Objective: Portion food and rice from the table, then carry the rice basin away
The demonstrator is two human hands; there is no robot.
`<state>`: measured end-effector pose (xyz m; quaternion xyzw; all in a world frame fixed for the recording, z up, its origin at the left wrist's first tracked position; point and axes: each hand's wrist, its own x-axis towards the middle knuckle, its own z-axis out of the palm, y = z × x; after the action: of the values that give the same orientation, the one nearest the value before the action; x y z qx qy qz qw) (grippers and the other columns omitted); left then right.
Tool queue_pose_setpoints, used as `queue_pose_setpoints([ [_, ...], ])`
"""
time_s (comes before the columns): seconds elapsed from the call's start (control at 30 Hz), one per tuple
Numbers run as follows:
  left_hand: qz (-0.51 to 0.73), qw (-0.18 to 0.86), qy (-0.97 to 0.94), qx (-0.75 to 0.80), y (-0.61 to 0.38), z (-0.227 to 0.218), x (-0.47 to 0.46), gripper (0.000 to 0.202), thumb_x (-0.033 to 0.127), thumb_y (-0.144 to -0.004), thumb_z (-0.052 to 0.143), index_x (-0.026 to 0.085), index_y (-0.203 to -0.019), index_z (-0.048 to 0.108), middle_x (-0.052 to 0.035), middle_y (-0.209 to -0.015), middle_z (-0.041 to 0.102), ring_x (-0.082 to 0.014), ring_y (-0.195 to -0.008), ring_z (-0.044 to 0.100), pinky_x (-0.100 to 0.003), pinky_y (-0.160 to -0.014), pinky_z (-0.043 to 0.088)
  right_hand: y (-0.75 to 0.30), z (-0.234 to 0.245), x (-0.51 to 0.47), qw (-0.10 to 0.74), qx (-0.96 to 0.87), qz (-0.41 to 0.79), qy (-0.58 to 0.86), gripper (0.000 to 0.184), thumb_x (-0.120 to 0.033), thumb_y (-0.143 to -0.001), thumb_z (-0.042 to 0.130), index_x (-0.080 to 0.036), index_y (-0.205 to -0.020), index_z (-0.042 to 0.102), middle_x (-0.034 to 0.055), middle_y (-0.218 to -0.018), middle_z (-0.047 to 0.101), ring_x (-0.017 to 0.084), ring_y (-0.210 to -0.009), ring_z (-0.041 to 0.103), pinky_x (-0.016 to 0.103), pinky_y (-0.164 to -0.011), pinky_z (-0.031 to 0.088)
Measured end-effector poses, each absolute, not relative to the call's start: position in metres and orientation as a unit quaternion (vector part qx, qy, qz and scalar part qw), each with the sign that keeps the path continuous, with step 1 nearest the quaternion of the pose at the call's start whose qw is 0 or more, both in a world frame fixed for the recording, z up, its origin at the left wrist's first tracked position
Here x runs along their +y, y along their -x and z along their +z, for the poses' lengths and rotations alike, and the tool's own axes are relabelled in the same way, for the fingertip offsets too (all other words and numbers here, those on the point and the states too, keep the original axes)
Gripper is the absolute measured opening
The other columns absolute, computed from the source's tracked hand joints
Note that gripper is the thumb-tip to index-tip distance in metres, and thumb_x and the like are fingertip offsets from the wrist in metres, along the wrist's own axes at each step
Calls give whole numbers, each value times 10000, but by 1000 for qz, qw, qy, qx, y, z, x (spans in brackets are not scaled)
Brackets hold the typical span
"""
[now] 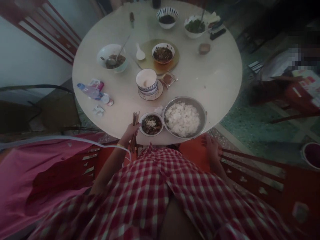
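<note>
A bundle of chopsticks (133, 144) is upright in my left hand (128, 132), its fingers closed around the sticks at the table's near edge. Just right of it sits a white bowl (151, 134) of dark food with pale bits on top. A large metal basin (204, 115) of white rice (183, 116) stands beside that bowl. My right hand (211, 145) hangs below the table edge, near an orange chair seat (191, 151). Its fingers are apart, with nothing seen in them.
Stacked bowls (146, 80) stand on a plate mid-table. Behind are a dish of dark food (163, 55), a white spoon (140, 53) and a large bowl (101, 53) with a ladle. A plastic bottle (88, 90) lies at left. Chairs flank me.
</note>
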<state>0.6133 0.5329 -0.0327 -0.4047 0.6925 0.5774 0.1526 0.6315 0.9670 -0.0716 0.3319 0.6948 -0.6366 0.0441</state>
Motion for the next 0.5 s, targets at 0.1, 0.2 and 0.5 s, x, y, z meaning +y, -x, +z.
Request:
queue_pose_setpoints([
  [0.1,554,152,395,717,-611,-42,532,251,354,-709,688,184,-711,504,75,-432,424,-68,-300,357,-212,-337,258,-646,-69,955,62,696,-636,-327,457,-587,-694,607,-163,-856,669,44,-768,684,116,-573,582,230,-507,451],
  [0.2,547,155,392,723,-608,-47,530,247,367,-718,681,180,-717,520,67,-432,428,-76,-299,364,-218,-336,261,-658,-68,945,75,689,-640,-332,497,-621,-671,615,-164,-860,671,54,-800,694,116,-577,575,235,-510,451],
  [0.5,538,212,362,731,-600,-46,529,279,363,-692,710,187,-665,495,69,-353,387,-93,-296,376,-208,-342,272,-690,-62,923,99,682,-639,-342,549,-662,-678,601,-164,-898,674,87,-862,708,141,-630,597,266,-540,470],
])
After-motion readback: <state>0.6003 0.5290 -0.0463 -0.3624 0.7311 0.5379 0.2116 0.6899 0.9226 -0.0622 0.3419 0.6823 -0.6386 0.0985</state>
